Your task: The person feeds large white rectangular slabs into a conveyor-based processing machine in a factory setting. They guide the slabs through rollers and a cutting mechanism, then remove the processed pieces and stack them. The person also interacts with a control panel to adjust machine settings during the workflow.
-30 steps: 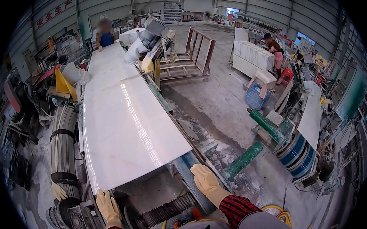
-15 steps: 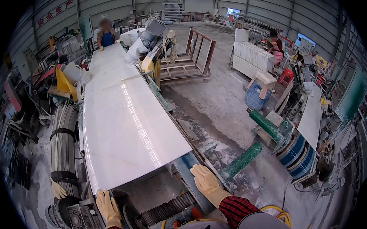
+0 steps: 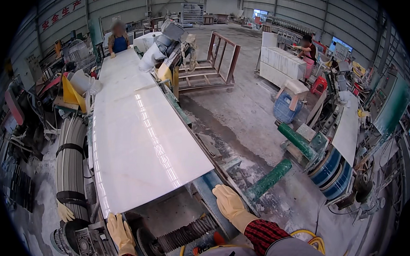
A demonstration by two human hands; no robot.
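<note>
Since the white slab [image 3: 124,156] seems supported, both grips look released: left hand [image 3: 120,233] by its near-left corner, right hand [image 3: 230,204] on the blue rail [image 3: 206,186] by its near-right.

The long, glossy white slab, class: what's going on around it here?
A person wearing smooth cream gloves is at the near end of the glossy white slab. The open left hand is at its near left corner; contact is hard to tell. The open right hand lies flat on the blue metal frame, near the slab's right corner, holding nothing. A co-worker in a blue apron stands by the far end of the white surface.
</note>
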